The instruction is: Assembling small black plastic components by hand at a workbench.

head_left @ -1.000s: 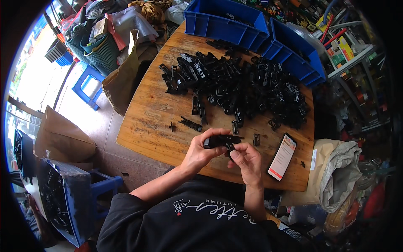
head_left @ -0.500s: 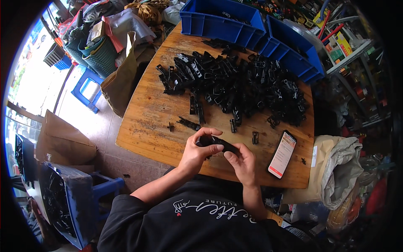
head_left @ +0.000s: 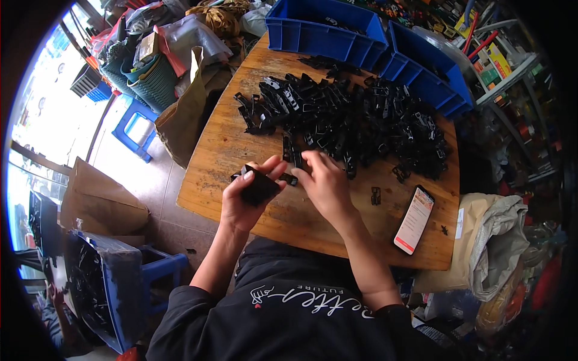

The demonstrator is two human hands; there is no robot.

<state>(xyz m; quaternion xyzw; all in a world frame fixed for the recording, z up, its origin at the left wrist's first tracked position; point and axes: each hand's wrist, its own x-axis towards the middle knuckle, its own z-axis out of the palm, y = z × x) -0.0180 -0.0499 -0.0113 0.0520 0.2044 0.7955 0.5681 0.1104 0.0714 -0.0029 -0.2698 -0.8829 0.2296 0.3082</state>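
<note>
My left hand (head_left: 233, 207) is closed around a dark black plastic part (head_left: 260, 189), held over the near left of the wooden table. Just to its right, my right hand (head_left: 330, 188) reaches forward with thumb and fingers apart and nothing visibly in them. Its fingertips are close to long black clip-like pieces (head_left: 291, 147) at the near edge of a large heap of black plastic parts (head_left: 343, 120). A small black piece (head_left: 289, 179) shows between the two hands. The heap's parts overlap, so single shapes are hard to make out.
Two blue bins (head_left: 325, 33) (head_left: 424, 75) stand at the table's far side. A lit phone (head_left: 414, 219) and a small black part (head_left: 376, 195) lie on the wooden table (head_left: 211, 162). A paper sack (head_left: 475, 240) is at the right, a blue stool (head_left: 135, 129) at the left.
My hands have separated. The left has moved left with the black part; the right has let go and moved forward toward the heap. The whole view has shifted slightly.
</note>
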